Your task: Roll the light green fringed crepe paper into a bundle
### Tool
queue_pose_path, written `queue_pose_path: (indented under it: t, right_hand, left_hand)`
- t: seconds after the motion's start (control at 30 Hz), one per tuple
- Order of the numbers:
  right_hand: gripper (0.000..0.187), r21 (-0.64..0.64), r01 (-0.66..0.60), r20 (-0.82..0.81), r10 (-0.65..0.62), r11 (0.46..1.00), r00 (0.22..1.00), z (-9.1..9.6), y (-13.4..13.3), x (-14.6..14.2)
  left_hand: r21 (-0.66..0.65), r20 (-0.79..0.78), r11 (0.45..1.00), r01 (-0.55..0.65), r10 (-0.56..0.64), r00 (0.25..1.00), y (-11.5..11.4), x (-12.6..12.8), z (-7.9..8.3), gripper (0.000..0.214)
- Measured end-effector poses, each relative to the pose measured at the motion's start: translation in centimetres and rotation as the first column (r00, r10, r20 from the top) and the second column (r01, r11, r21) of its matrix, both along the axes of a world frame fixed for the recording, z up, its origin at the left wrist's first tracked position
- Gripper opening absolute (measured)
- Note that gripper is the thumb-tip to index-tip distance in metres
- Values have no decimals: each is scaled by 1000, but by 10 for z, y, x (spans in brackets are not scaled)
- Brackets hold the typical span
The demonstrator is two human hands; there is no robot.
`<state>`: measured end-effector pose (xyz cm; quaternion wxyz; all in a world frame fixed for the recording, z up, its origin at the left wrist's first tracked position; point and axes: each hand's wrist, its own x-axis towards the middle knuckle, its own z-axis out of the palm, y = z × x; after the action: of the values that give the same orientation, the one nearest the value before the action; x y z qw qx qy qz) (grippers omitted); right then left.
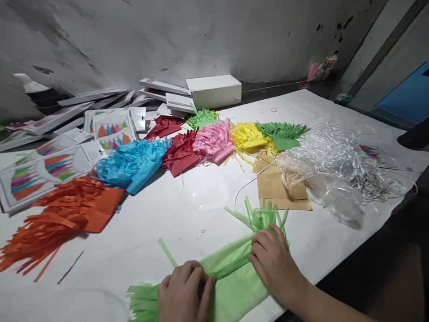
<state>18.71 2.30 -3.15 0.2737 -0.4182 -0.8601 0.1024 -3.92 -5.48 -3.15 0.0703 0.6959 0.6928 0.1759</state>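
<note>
A light green sheet of tissue paper [237,286] lies at the front of the white-covered table, its two ends cut into fringe. Across its middle runs a narrow folded ridge. My left hand [184,290] has its fingers curled on this ridge near the left fringe, the thumb against it. Toward the right fringe, my right hand [276,264] bends its fingers over the same fold; its thumb is mostly hidden. Beyond the sheet sits a row of fringed paper bundles: orange [103,208], blue [134,165], dark red [182,154], pink [216,141], yellow [248,135] and dark green [284,134].
Printed packages [63,165] pile up at the left. A white box [214,91] stands against the wall. Brown paper [284,192], a clear plastic bag [345,201] and a tangle of clear string [338,147] lie at the right. A thin dark strip [70,267] is at the front left.
</note>
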Motion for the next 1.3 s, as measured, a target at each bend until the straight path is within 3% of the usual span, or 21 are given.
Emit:
queue_pose_path:
  t: [0.07, 0.13, 0.23, 0.4, 0.53, 0.73, 0.87, 0.97, 1.1, 1.3]
  right_hand:
    - [20, 86, -20, 26, 18, 996, 1000, 2, 0, -4]
    - [22, 162, -168, 79, 157, 972, 984, 3, 1, -7]
    - [18, 157, -369, 175, 342, 916, 923, 1, 3, -11]
    - [21, 175, -325, 201, 289, 929, 936, -6, 4, -16]
    - [17, 190, -372, 227, 328, 908, 917, -4, 2, -23]
    - [19, 229, -394, 197, 354, 890, 914, -2, 1, -34]
    - [25, 268, -424, 166, 392, 865, 905, -1, 6, -24]
    - [30, 271, -379, 116, 361, 885, 925, 3, 11, -9]
    - [34, 246, -336, 124, 314, 909, 941, 6, 9, 1]
    - [32, 319, -383, 91, 374, 867, 923, -3, 0, -13]
  left_hand:
    - [-20, 14, 999, -28, 28, 1000, 2, 1, 0, 18]
    - [26, 0, 1000, -12, 12, 1000, 4, 0, 0, 17]
    - [156, -30, 983, 96, -93, 995, 6, -2, -2, 23]
    - [294, -66, 932, 211, -200, 978, 6, 0, -2, 21]
    - [325, 32, 922, 210, -232, 972, 8, 7, 0, 30]
    - [346, 29, 901, 261, -288, 957, 13, 11, -5, 40]
    - [347, 7, 898, 269, -289, 957, 8, 5, -4, 36]
    - [365, -21, 886, 285, -298, 954, 3, 3, -1, 31]
    - [329, -38, 886, 327, -333, 942, -1, 3, -3, 32]
    - [206, -116, 890, 406, -390, 914, 3, 2, -6, 31]
